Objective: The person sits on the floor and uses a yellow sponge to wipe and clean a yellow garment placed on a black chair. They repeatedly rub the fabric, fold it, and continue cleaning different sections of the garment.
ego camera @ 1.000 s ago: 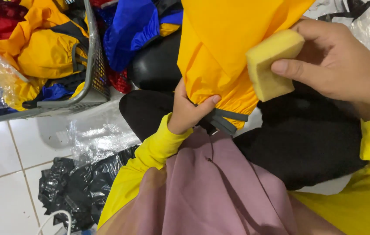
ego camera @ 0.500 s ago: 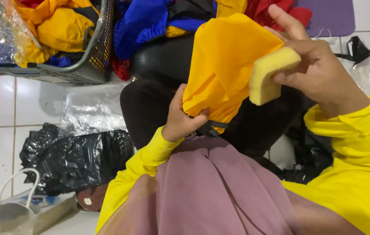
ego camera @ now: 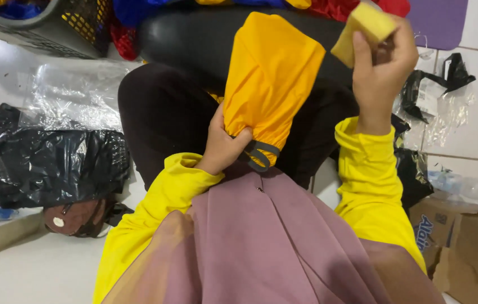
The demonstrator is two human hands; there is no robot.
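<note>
- The left hand [ego camera: 225,143] is closed around the lower, gathered end of a yellow fabric sleeve [ego camera: 270,79], just above its grey strap tab [ego camera: 261,155]; the fabric stands up from the fist over the person's dark trouser leg [ego camera: 165,112].
- The right hand [ego camera: 382,70] is raised to the right of the fabric, apart from it, with fingers and thumb pinching a pale yellow sponge block [ego camera: 365,28] near the top edge of the view.
- The sponge block sits higher than the fabric's top edge and just beside its upper right corner, not touching it.
- To the left lie a black plastic bag [ego camera: 53,163] and clear plastic wrap [ego camera: 75,95] on the white tiled floor [ego camera: 36,270]; a mesh basket [ego camera: 36,28] of coloured cloth stands at the upper left.
- On the right, crumpled clear packaging [ego camera: 438,98], a plastic bottle [ego camera: 464,186] and a cardboard box [ego camera: 464,231] crowd the floor.
- The barest floor shows at the lower left.
</note>
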